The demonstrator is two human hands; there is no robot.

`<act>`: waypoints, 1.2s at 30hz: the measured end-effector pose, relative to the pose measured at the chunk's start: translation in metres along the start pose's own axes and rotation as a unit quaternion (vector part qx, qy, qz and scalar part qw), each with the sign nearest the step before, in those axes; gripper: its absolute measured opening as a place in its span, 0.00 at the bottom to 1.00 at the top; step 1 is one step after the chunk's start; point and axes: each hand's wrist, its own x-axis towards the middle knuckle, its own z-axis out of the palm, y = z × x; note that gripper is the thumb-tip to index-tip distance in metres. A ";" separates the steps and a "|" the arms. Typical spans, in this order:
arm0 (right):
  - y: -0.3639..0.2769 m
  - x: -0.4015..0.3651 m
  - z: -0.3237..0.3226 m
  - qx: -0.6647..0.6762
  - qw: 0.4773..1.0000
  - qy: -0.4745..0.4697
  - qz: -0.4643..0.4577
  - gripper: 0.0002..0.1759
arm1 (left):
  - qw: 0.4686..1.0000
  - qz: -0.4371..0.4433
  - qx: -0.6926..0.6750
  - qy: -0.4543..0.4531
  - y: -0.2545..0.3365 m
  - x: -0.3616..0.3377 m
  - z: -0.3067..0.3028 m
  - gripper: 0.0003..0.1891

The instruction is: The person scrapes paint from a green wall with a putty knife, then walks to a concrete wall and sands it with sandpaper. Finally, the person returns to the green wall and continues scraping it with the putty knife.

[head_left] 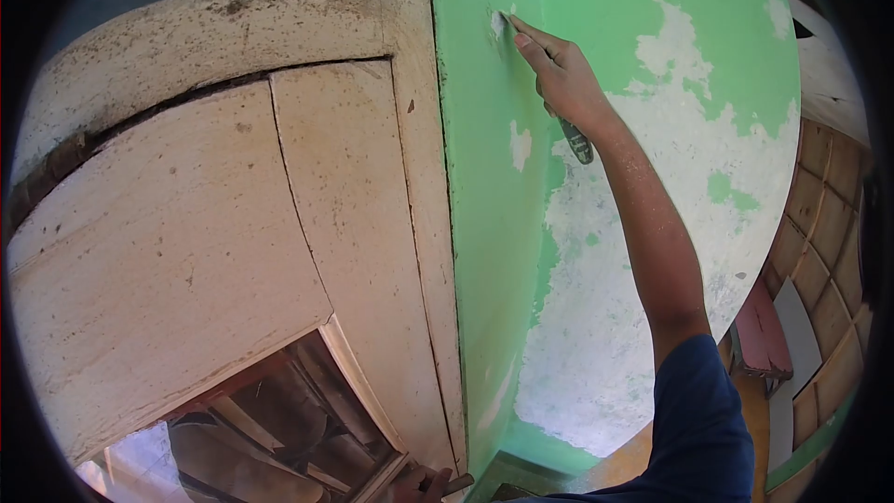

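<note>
My right hand [568,79] is raised to the green wall [489,224], its fingers wrapped round a scraper. The scraper's dark, stained handle [576,142] sticks out below the palm. Its tip meets the wall beside a small pale bare patch [498,24]. Low in the view, at the bottom edge, my left hand [424,486] is partly cut off and closed round a short stick-like handle [458,483]. What that handle belongs to is hidden.
A worn cream wooden panel [186,224] with a frame fills the left, with a glass pane [270,419] below. Large white patches [605,345] mark the green wall. At the right are a pink bench-like object [762,335] and woven wall panels [824,224].
</note>
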 end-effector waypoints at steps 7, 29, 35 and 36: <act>-0.002 0.010 0.002 0.017 0.999 0.017 0.047 0.26 | 0.993 -0.072 -0.094 0.001 0.004 -0.002 0.005 0.19; 0.025 0.029 -0.011 -0.149 0.988 0.008 -0.035 0.26 | 1.000 0.030 0.001 -0.004 0.034 -0.010 0.004 0.27; 0.017 0.009 -0.007 -0.133 0.991 -0.002 -0.030 0.25 | 0.994 0.097 0.037 0.028 0.000 0.002 0.008 0.27; 0.017 0.013 -0.006 -0.135 0.991 0.002 -0.024 0.25 | 0.997 0.070 0.007 0.020 0.001 0.003 0.009 0.27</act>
